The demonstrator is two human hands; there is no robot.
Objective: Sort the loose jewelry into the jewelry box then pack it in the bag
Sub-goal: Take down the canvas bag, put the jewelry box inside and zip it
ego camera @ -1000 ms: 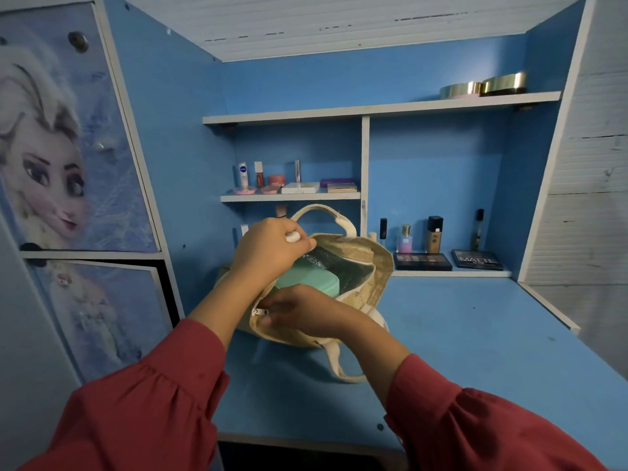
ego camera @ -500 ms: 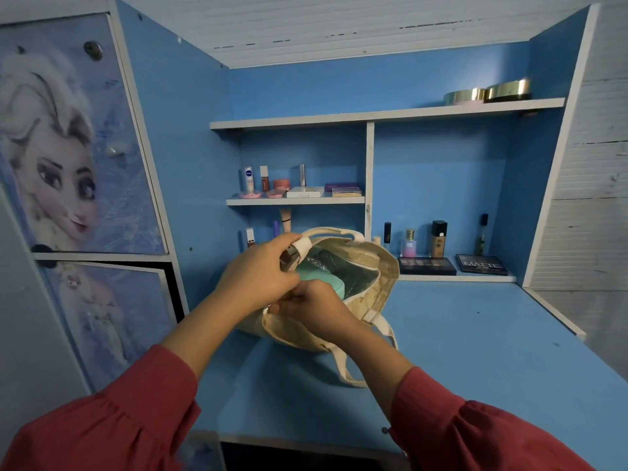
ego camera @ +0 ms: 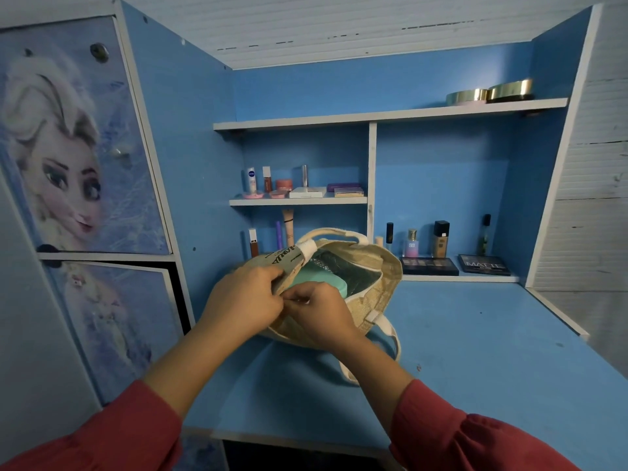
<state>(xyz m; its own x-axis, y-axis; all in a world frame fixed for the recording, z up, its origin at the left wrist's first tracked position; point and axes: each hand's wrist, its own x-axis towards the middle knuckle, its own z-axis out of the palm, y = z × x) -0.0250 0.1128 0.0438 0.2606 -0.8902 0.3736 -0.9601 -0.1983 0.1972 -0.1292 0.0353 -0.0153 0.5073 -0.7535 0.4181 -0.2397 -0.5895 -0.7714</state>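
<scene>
A beige woven bag (ego camera: 380, 287) lies on the blue desk (ego camera: 475, 351) with its mouth facing me. Inside it sits the mint-green jewelry box (ego camera: 319, 280) against a dark lining. My left hand (ego camera: 244, 300) grips the bag's near left rim, folding the printed flap down. My right hand (ego camera: 319, 314) pinches the rim at the bag's front edge, close beside the left hand; what it holds between the fingertips is too small to tell apart from the rim. No loose jewelry shows on the desk.
Cosmetics line the back: bottles (ego camera: 440, 239), two eyeshadow palettes (ego camera: 430, 266) and tubes on a small shelf (ego camera: 299, 200). Two gold tins (ego camera: 489, 93) sit on the top shelf. A cabinet with printed doors (ego camera: 81, 158) stands at the left.
My left hand dropped from the bag's handle to its near rim, pulling the flap down. My right hand rose to meet it at the front edge. The camera view shifted slightly.
</scene>
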